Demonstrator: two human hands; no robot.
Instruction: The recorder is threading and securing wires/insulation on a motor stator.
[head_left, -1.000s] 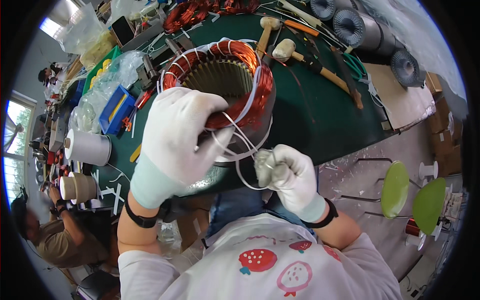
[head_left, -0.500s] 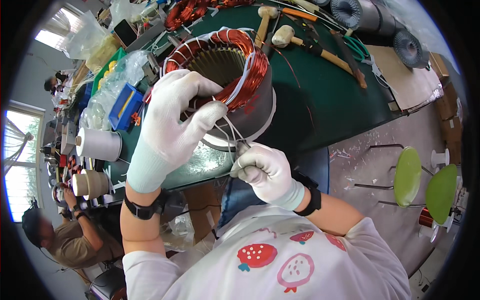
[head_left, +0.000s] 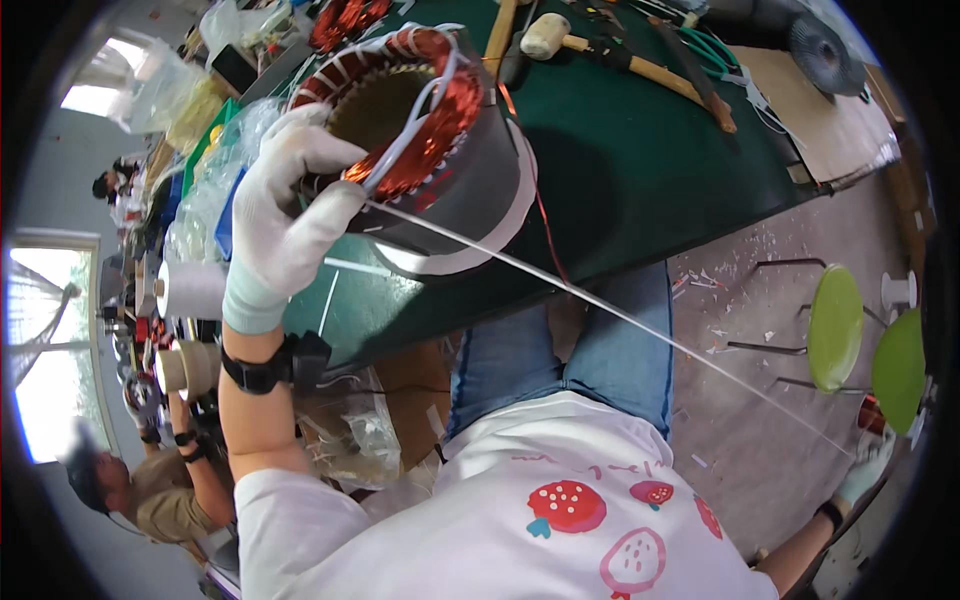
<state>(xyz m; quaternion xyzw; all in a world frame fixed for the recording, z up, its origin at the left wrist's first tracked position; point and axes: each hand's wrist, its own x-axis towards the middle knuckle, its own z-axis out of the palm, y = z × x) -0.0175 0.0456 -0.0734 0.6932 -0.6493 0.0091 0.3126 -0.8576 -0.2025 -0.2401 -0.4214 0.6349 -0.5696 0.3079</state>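
Observation:
A motor stator with a grey cylindrical body stands tilted in the view on the green table. Its copper winding is wrapped with white lacing along the top rim. My gloved left hand is closed at the winding's near left edge, thumb and forefinger pinched where a white cord comes out. The cord runs taut across my lap to my gloved right hand, stretched out at the far lower right. Those fingers are closed around the cord's end and partly blurred.
Behind the stator lie a mallet and other wooden-handled tools. White thread spools stand at the left. Green chairs are on the right. A co-worker sits at the lower left.
My right hand has swung from beside the stator far out to the lower right, drawing the loose cord into a straight line. My left hand stays at the winding.

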